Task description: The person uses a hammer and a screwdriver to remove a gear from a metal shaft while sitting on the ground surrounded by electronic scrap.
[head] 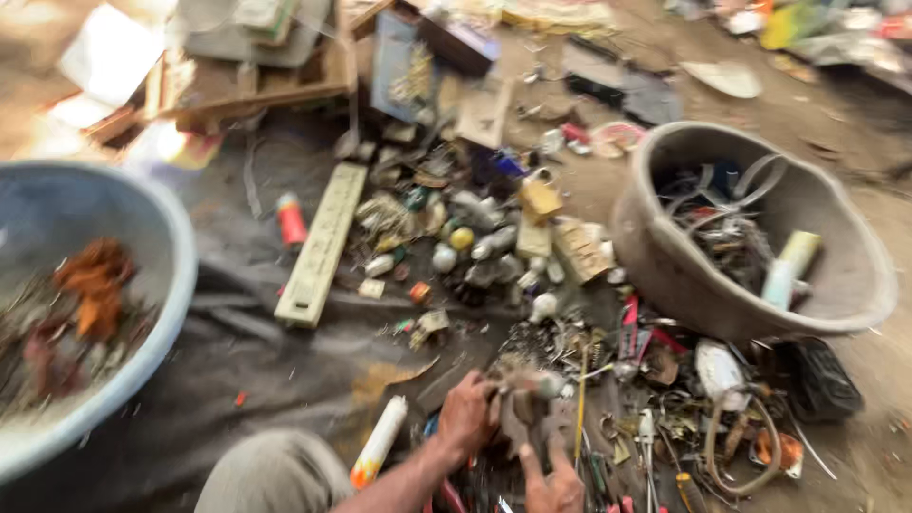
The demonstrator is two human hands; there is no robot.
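My left hand (465, 415) is closed around a small rusty grey-brown metal part (524, 397) with a pale knob at its right end. My right hand (554, 484) comes up from the bottom edge, and its fingers grip the underside of the same part. Both hands are low in the middle of the view, over a heap of mixed scrap (608, 380) made of wires, tool handles and small metal bits. The frame is motion-blurred, so the part's shape is unclear. My knee (275, 472) in grey cloth shows at the lower left.
A blue basin (182, 275) with rusty scrap stands at the left. A grey tub (665, 280) with wires and a pale tube is at the right. On the dark cloth (237, 342) lie a long cream strip (323, 242), a red can (292, 220) and a white tube (380, 440). Boards and boxes are piled behind.
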